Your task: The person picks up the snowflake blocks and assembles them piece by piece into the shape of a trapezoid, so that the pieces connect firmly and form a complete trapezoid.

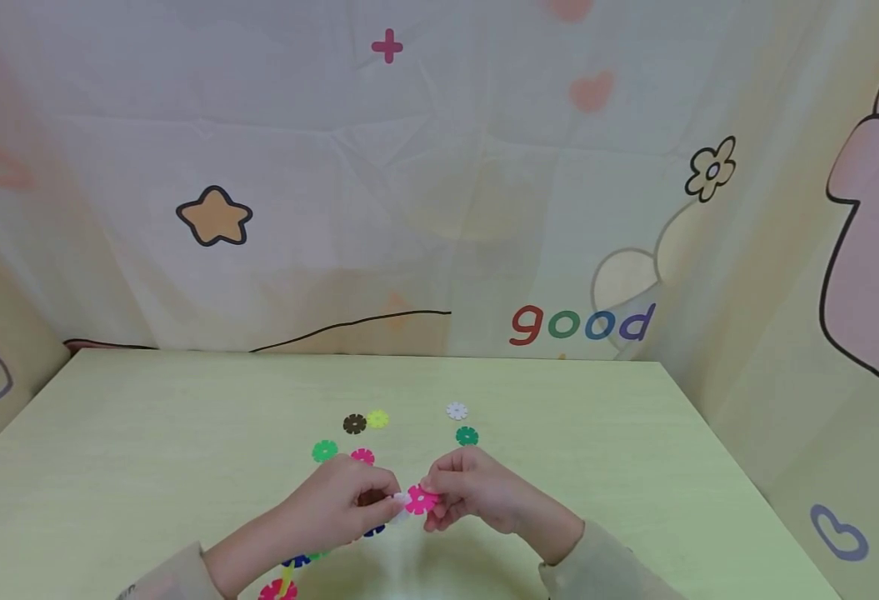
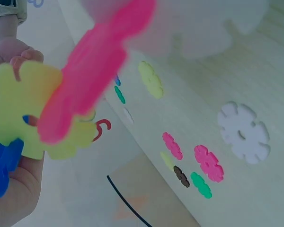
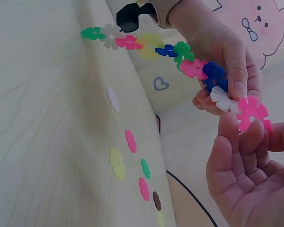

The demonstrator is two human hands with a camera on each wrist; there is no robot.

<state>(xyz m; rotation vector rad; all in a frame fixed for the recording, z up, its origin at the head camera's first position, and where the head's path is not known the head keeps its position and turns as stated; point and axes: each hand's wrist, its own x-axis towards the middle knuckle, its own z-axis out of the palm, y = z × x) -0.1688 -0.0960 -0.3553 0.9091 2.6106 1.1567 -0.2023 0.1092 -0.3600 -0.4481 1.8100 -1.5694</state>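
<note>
A chain of slotted plastic snowflake discs in several colours runs out from under my left hand (image 1: pixel 342 500), seen along its length in the right wrist view. The left hand grips the chain near its end, around a blue disc (image 3: pixel 214 75) and a white disc (image 3: pixel 223 99). Joined to the white one is a pink disc (image 1: pixel 421 499), its edge pinched between thumb and fingers of my right hand (image 1: pixel 484 492). Farther along hang a yellow disc (image 3: pixel 149 46) and a green end disc (image 3: pixel 93 33). In the left wrist view, blurred discs close to the camera cover part of the hands.
Loose discs lie on the pale table (image 1: pixel 604 467) beyond the hands: a brown disc (image 1: pixel 354 424), a yellow disc (image 1: pixel 378 418), a light green disc (image 1: pixel 325 451), a white disc (image 1: pixel 457 411) and a dark green disc (image 1: pixel 466 436). A printed cloth (image 1: pixel 319 275) hangs behind the table.
</note>
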